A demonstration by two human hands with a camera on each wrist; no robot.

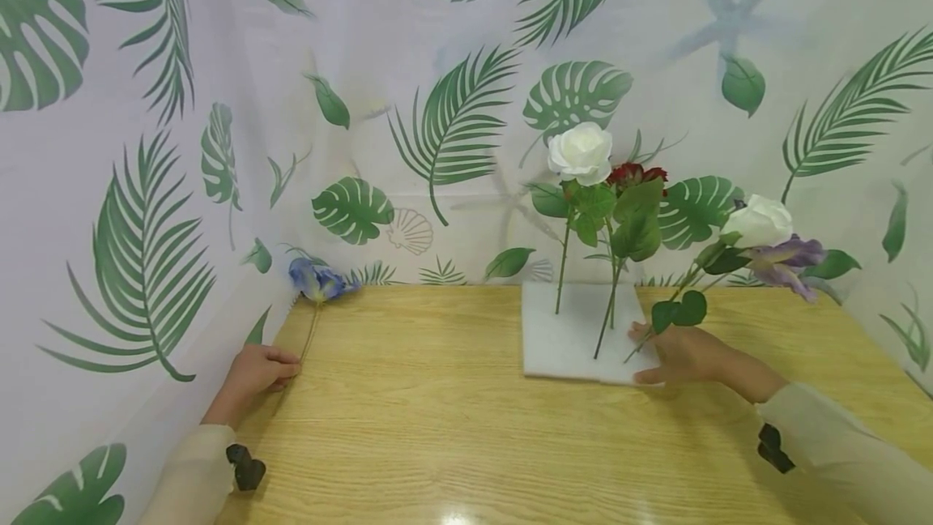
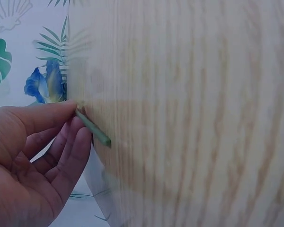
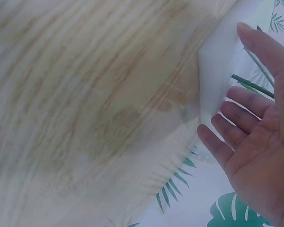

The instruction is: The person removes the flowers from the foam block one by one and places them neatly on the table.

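Between thumb and fingers, my left hand [image 1: 261, 369] pinches the thin stem of a blue artificial flower [image 1: 319, 280] at the table's left side. In the left wrist view the cut green stem end [image 2: 95, 128] sticks out past the fingertips. My right hand [image 1: 674, 353] is at the right edge of a white foam block [image 1: 547, 347], its fingers spread and fairly straight in the right wrist view [image 3: 255, 137]. Above the block rise a white rose [image 1: 581, 154] and a dark red flower [image 1: 637, 177]. Another white rose [image 1: 760, 223] and a purple flower [image 1: 789, 259] lean right over my right hand.
The wood-grain table [image 1: 408, 428] extends in front of the foam block and between my hands. A leaf-printed white cloth [image 1: 452, 23] hangs along the back and both sides. Leaves and leaning stems crowd the space above the foam.
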